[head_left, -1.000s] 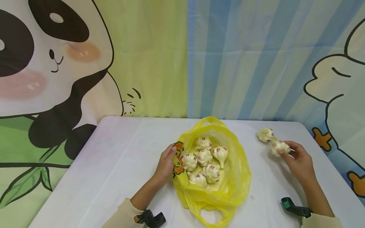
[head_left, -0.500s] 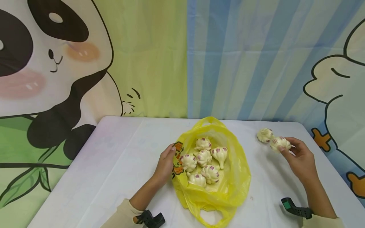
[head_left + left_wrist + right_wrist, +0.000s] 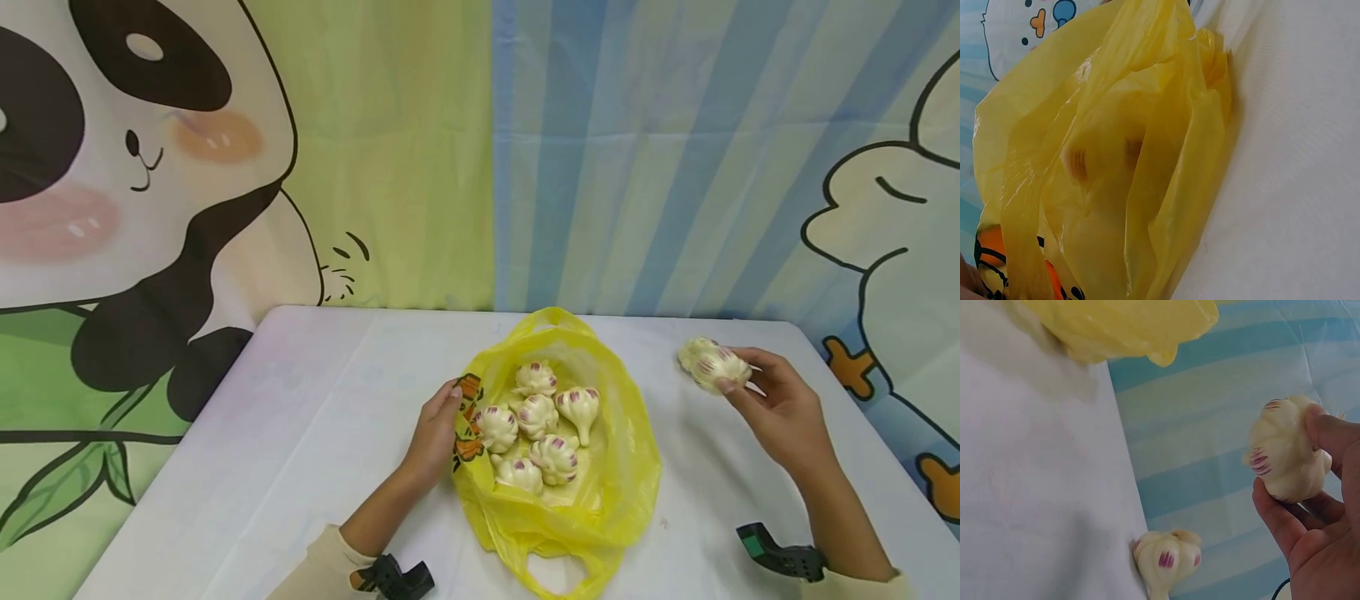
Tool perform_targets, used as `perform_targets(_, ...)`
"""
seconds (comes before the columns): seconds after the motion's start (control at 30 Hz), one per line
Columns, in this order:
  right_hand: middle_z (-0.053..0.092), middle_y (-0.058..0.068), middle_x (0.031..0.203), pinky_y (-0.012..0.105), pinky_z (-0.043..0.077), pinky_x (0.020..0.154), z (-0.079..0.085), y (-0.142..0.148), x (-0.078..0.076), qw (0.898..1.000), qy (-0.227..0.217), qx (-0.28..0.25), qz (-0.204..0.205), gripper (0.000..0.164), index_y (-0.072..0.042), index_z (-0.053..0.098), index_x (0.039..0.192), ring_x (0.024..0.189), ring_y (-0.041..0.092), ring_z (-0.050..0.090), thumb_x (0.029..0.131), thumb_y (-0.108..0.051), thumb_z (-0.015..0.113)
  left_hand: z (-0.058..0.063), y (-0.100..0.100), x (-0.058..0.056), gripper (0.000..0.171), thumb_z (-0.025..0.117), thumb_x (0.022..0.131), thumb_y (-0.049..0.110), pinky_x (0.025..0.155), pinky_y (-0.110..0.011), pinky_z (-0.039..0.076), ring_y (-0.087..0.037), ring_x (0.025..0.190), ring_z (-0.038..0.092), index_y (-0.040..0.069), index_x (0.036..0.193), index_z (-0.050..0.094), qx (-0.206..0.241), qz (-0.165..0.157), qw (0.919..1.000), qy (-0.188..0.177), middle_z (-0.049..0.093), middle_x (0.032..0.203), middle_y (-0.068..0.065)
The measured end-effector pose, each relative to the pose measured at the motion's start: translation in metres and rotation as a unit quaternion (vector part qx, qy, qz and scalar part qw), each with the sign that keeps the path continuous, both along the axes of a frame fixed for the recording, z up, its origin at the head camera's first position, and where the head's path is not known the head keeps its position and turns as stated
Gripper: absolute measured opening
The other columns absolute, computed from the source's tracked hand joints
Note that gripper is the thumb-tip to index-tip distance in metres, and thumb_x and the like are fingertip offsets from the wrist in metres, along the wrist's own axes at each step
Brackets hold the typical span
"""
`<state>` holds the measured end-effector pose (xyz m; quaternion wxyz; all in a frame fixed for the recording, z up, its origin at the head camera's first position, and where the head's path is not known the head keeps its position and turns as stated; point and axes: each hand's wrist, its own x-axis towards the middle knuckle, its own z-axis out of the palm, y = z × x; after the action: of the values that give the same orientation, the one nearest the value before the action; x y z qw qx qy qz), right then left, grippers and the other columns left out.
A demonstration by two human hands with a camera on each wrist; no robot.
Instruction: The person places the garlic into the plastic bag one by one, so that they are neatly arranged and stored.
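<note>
An opened yellow plastic bag [image 3: 633, 450] with an orange-and-black print lies on the table. My left hand [image 3: 437, 433] pinches its left rim, thumb on the printed side. Inside sit several white garlic bulbs [image 3: 538, 415] with purple streaks. To the right of the bag, my right hand [image 3: 783, 408] holds another garlic bulb [image 3: 1285, 450] between thumb and fingers, raised above the table. A second loose bulb [image 3: 1167, 557] rests on the tabletop; in the head view the held one partly covers it. The left wrist view mostly shows the bag's outer side, with bulbs faintly visible through it.
A white cloth covers the table [image 3: 322, 433], whose far edge meets a printed curtain [image 3: 645, 158] with a panda at left. Black wrist cameras sit on both forearms. The bag's loose handle [image 3: 558, 579] spreads toward the table's near side.
My right hand has lifted the garlic bulb and carried it a little away from me and leftward, so it now overlaps the loose bulb in the head view. The left hand stays put.
</note>
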<state>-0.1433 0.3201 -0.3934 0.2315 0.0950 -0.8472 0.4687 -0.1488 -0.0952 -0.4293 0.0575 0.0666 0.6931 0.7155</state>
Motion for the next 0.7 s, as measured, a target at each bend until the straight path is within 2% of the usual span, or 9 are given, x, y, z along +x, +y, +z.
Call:
perform_targets(0.23, 0.052, 0.007, 0.129, 0.012, 0.044, 0.083, 0.014, -0.017, 0.001, 0.999, 0.025, 0.006, 0.03, 0.055, 0.002, 0.05, 0.134, 0.115, 0.004, 0.052, 0.084, 0.017, 0.066, 0.001, 0.0, 0.0, 0.04, 0.03, 0.108, 0.031, 0.084, -0.032, 0.048, -0.031, 0.103, 0.054, 0.011, 0.137, 0.049, 0.006, 0.0, 1.0, -0.007, 0.053, 0.121, -0.025)
perform_targets(0.37, 0.054, 0.005, 0.127, 0.014, 0.045, 0.083, 0.021, -0.025, 0.002, 0.998, 0.035, 0.005, 0.051, 0.054, 0.004, 0.05, 0.132, 0.115, 0.006, 0.053, 0.082, 0.019, 0.065, 0.001, 0.0, 0.0, 0.041, 0.03, 0.108, 0.031, 0.084, -0.032, 0.048, -0.033, 0.104, 0.054, 0.01, 0.137, 0.049, 0.002, 0.002, 1.0, -0.006, 0.053, 0.12, -0.026)
perform_targets(0.7, 0.053, 0.006, 0.13, 0.017, 0.046, 0.087, 0.039, -0.044, -0.005, 0.989, 0.054, 0.001, 0.138, 0.058, 0.007, 0.049, 0.133, 0.115, 0.011, 0.055, 0.079, 0.026, 0.063, 0.001, 0.0, 0.0, 0.041, 0.03, 0.108, 0.029, 0.086, -0.031, 0.047, -0.038, 0.108, 0.052, 0.008, 0.138, 0.048, 0.007, 0.003, 1.0, -0.003, 0.053, 0.121, -0.026)
